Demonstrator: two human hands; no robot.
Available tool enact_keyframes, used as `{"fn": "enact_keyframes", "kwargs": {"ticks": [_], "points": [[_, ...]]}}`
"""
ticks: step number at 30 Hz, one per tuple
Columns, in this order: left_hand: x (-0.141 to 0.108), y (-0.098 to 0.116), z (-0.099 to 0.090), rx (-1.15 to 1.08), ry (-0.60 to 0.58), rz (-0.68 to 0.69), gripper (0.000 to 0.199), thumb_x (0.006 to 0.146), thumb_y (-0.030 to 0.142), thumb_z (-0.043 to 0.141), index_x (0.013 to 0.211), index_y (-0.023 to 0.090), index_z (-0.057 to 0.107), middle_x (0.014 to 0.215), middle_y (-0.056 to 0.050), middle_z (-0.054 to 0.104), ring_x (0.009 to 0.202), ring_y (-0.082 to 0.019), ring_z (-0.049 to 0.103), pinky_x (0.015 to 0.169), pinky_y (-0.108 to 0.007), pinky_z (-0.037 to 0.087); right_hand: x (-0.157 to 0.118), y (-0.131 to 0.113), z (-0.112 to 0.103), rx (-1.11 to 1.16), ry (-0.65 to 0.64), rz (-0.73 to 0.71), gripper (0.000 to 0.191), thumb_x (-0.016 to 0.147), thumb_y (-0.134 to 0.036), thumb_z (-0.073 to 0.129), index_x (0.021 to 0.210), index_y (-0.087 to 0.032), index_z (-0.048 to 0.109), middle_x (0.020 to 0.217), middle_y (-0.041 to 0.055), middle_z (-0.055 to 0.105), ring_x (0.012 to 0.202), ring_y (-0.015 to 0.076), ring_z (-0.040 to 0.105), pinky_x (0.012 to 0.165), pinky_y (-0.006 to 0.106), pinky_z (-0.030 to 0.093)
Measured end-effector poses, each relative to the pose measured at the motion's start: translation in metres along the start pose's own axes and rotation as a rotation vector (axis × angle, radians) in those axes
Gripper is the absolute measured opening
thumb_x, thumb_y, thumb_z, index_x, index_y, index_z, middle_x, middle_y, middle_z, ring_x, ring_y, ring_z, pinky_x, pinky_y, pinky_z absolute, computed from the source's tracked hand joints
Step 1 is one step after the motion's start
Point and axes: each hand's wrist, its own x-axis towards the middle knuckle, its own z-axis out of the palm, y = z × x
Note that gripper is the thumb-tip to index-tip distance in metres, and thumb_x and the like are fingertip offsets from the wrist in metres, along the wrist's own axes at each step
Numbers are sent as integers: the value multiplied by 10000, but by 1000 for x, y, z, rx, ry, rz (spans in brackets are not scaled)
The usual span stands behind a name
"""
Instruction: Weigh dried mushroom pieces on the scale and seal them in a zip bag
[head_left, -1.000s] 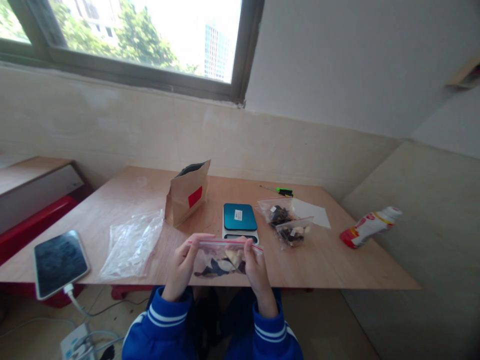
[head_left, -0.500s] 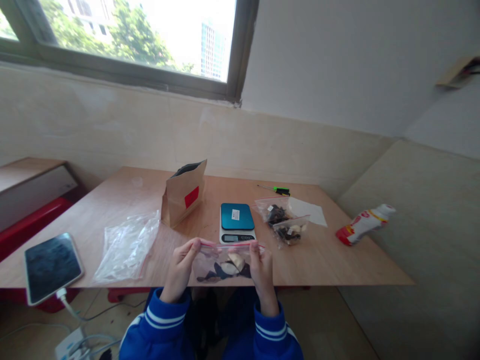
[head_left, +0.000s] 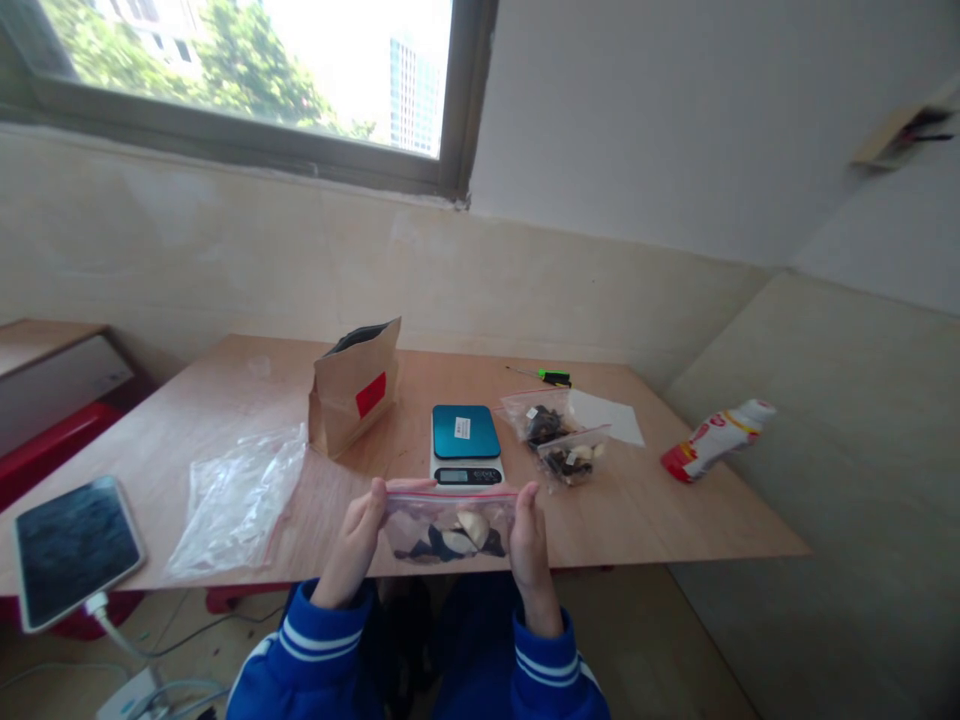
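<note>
Clear plastic: a crumpled zip bag (head_left: 236,505) lies left of the upright kraft-paper pouch (head_left: 352,390) with its red label. The left hand (head_left: 352,540) and right hand (head_left: 531,560) grasp the short ends of a zip bag (head_left: 450,530) of dark and pale dried pieces, its long axis level, red seal uppermost, just in front of the digital scale (head_left: 465,445). Two more filled bags (head_left: 555,440) lie rightward.

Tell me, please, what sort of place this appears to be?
Most likely a plain indoor room serving as a makeshift packing workspace: it shows a digital scale on a plywood table, a kraft paper pouch, and a held zip bag of dark and pale pieces.
</note>
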Motion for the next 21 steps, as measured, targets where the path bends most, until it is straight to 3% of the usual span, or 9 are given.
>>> {"fn": "enact_keyframes", "kwargs": {"ticks": [4,7,11,13,17,21], "points": [[2,-2,7,118,102,28,537,871,573,444,749,134,729,684,-81,709,675,-218,654,629,-299,511,2,7,-4,13,32,35,772,822,-778,220,670,-185,690,710,112,717,753,247,682,748,369,543],[3,-7,10,85,175,26,533,856,590,457,729,139,709,663,-72,705,620,-203,644,578,-287,505,4,9,-8,5,2,25,761,801,-794,253,710,-188,704,774,123,731,840,259,682,813,383,534],[4,-11,7,17,265,-28,556,853,617,435,748,139,700,637,-64,700,587,-195,641,531,-274,497,-1,5,-5,93,-368,-40,647,728,-760,496,971,-193,690,900,100,733,879,254,689,778,373,552],[6,-10,4,38,249,-64,599,864,630,388,801,132,714,672,-73,714,647,-211,665,568,-284,514,-1,1,-2,111,-444,-16,545,690,-629,674,1031,-204,654,890,70,736,830,236,703,733,351,565],[9,-5,-3,35,79,-48,757,874,677,215,1010,122,712,930,-125,742,879,-252,681,794,-356,526,23,-11,-18,48,-210,-47,356,722,-480,722,903,-180,655,898,85,746,834,229,707,756,351,565],[9,5,-17,51,51,-2,670,890,629,282,1112,133,673,1133,-157,688,916,-262,673,782,-384,516,92,-37,-78,-63,87,-183,413,672,-519,739,871,-172,639,870,98,747,770,222,702,714,342,562]]}}
